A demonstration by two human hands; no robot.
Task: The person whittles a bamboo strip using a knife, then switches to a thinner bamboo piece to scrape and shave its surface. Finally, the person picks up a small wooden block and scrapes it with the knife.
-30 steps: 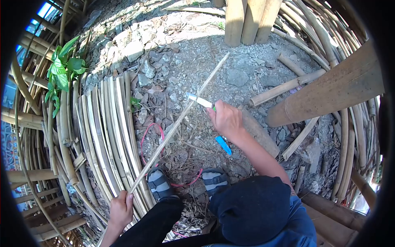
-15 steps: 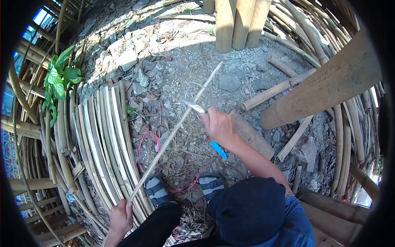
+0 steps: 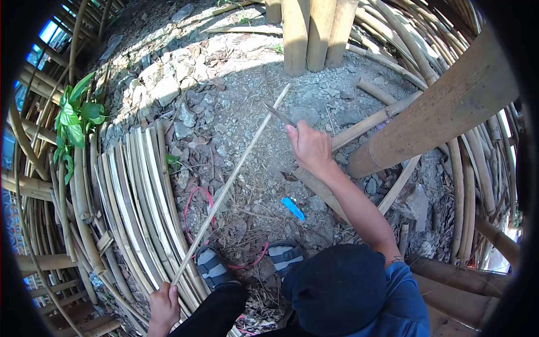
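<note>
A long thin bamboo strip (image 3: pixel 229 182) runs diagonally over the ground. Its near end is held in my left hand (image 3: pixel 164 306), whose fingers are closed round it. My right hand (image 3: pixel 310 147) grips the handle of a knife (image 3: pixel 280 115); the blade points up and left and lies at the strip near its far end. Below my right hand, a blue object (image 3: pixel 293 209) rests on the dirt. A pink cord (image 3: pixel 188 210) loops on the ground behind the strip, near my sandals (image 3: pixel 213 267).
Split bamboo strips (image 3: pixel 147 191) lie in a row at the left, beside a green plant (image 3: pixel 78 115). Upright bamboo poles (image 3: pixel 317 36) stand at the top. A thick bamboo pole (image 3: pixel 426 126) slants in from the right, with cut pieces (image 3: pixel 376 90) near it.
My right hand and the knife have moved up and to the right, closer to the strip's far end. My left hand stays on the near end. The view has shifted slightly.
</note>
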